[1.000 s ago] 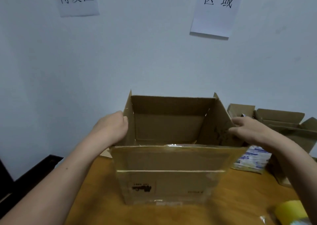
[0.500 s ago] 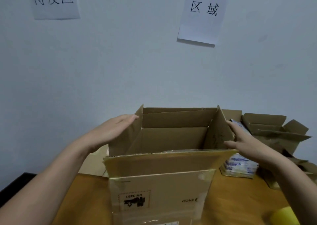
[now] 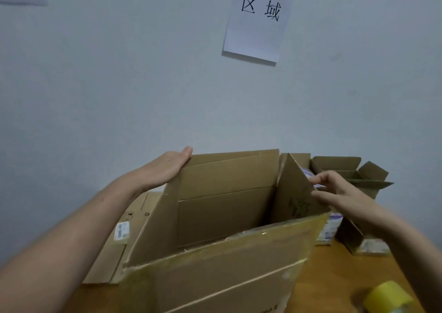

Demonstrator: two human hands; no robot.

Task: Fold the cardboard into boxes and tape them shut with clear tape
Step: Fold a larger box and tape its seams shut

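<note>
An open brown cardboard box (image 3: 224, 219) stands on the wooden table (image 3: 334, 279) in front of me, its near flap covered with old clear tape. My left hand (image 3: 165, 169) lies flat with straight fingers against the outside of the left side flap, which leans inward. My right hand (image 3: 339, 190) touches the outside of the right side flap, fingers loosely bent, thumb along the flap's edge. A yellowish roll of tape (image 3: 387, 296) lies at the bottom right on the table.
A flat carton with a label (image 3: 124, 231) leans behind the box on the left. More open cartons (image 3: 354, 174) and printed packets (image 3: 331, 229) stand at the right by the wall. A paper sign (image 3: 260, 16) hangs on the wall above.
Both hands have shifted from gripping the side flaps' edges to pressing on their outsides, and the flaps lean further inward. The camera has tilted and moved closer to the box.
</note>
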